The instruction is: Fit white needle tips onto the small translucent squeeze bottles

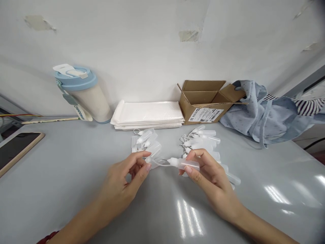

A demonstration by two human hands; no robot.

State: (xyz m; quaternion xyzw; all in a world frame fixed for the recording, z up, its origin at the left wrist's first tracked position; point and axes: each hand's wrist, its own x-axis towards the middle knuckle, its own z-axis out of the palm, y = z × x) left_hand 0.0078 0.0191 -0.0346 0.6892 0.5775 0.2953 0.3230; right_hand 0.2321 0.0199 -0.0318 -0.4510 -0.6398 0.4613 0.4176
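My right hand holds a small translucent needle-tip squeeze bottle between thumb and fingers, its white nozzle pointing left. A thin dark needle sticks out of the nozzle. From the bottle's neck a thin white strap curves left to a small white cap, which my left hand pinches between thumb and index finger. The cap is off the needle. Behind my left fingers lies a small group of similar bottles. A larger heap of such bottles sits behind and beside my right hand, partly hidden by it.
White padded envelopes are stacked against the wall. Right of them stands an open cardboard box, with blue patterned cloth beside it. A blue-lidded tumbler stands back left, and a phone lies at the left edge.
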